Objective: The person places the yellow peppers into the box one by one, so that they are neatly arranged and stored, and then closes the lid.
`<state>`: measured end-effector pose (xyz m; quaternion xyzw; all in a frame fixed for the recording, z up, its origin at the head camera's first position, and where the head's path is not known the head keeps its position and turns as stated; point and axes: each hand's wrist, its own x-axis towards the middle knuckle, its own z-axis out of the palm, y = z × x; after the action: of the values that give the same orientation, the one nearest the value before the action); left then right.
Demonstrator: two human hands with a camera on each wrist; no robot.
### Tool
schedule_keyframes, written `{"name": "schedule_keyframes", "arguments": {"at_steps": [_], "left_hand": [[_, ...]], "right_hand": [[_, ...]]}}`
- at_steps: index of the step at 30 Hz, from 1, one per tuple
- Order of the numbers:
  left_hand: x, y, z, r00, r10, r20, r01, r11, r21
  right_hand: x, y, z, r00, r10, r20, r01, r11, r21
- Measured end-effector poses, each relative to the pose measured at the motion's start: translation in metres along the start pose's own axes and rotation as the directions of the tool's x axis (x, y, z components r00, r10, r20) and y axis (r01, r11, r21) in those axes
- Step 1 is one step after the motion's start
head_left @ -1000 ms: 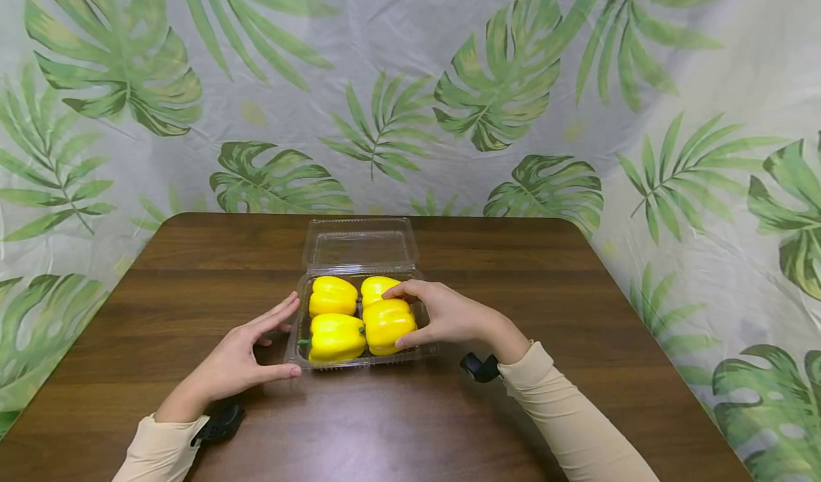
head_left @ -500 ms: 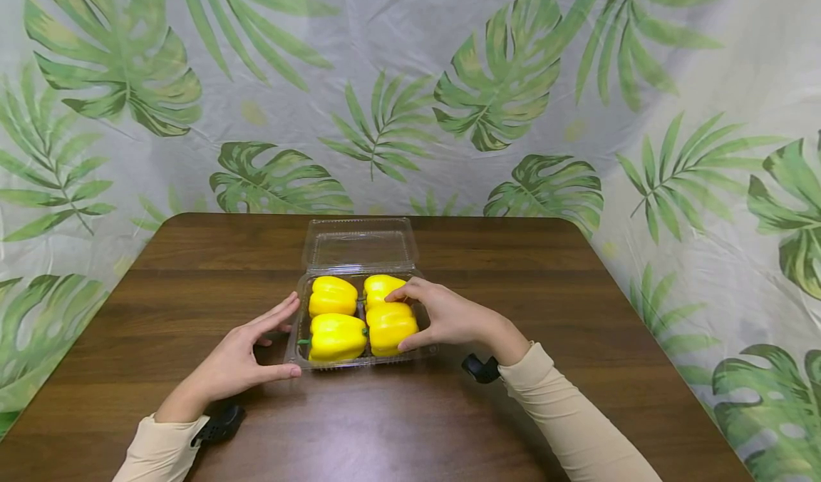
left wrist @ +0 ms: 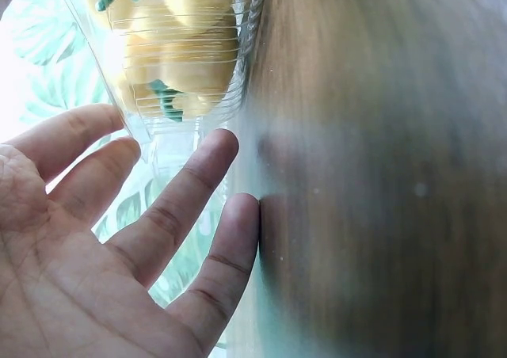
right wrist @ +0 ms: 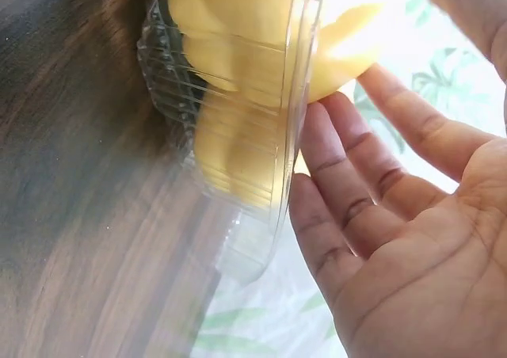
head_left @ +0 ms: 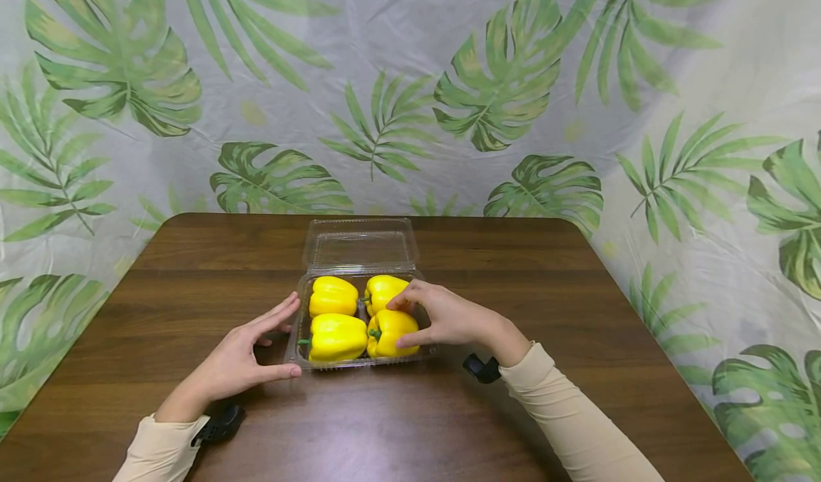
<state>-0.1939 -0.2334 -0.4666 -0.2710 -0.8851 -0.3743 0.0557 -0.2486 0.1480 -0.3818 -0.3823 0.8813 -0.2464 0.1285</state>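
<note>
In the head view, several yellow bell peppers fill a clear plastic clamshell box [head_left: 333, 366]. My right hand [head_left: 452, 316] holds the front right bell pepper [head_left: 399, 324] between thumb and fingers; its green stem points left. Behind it sits the back right bell pepper [head_left: 383, 289], partly covered by my fingers. The front left bell pepper [head_left: 336, 337] and back left bell pepper [head_left: 333, 296] lie beside them. My left hand [head_left: 239, 357] is spread at the box's left side, its fingers extended. In the left wrist view, fingertips [left wrist: 125, 148] appear to touch the box edge.
The box's clear lid [head_left: 359, 248] is hinged back and lies toward the far table edge. Brown wooden table [head_left: 513, 268] surrounds the box. A leaf-patterned cloth [head_left: 398, 33] hangs behind. Each wrist wears a black camera [head_left: 221, 425].
The front right bell pepper has turned in my right hand, so its stem now shows at the left. The back right one has shifted slightly right. My left hand stays still.
</note>
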Motion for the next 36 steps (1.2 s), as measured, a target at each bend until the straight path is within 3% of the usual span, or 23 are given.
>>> {"name": "schedule_keyframes", "arguments": {"at_steps": [12,26,31,36], "left_hand": [[0.002,0.001,0.000,1.000,-0.006,0.010,0.006,1.000,-0.001],[0.002,0.002,0.001,1.000,-0.010,0.014,0.011,1.000,-0.013],[0.002,0.002,0.001,1.000,-0.006,0.017,0.006,1.000,-0.019],[0.004,0.002,0.001,1.000,0.005,0.016,-0.005,1.000,-0.018]], "right_hand": [[0.002,-0.004,0.001,0.999,-0.040,0.006,0.041,0.998,-0.057],[0.001,0.000,0.004,1.000,-0.022,0.015,0.023,0.998,-0.058],[-0.001,0.003,0.000,0.999,-0.030,-0.020,0.029,0.999,-0.016],[-0.005,0.010,-0.008,0.994,-0.010,-0.107,0.011,1.000,0.008]]}}
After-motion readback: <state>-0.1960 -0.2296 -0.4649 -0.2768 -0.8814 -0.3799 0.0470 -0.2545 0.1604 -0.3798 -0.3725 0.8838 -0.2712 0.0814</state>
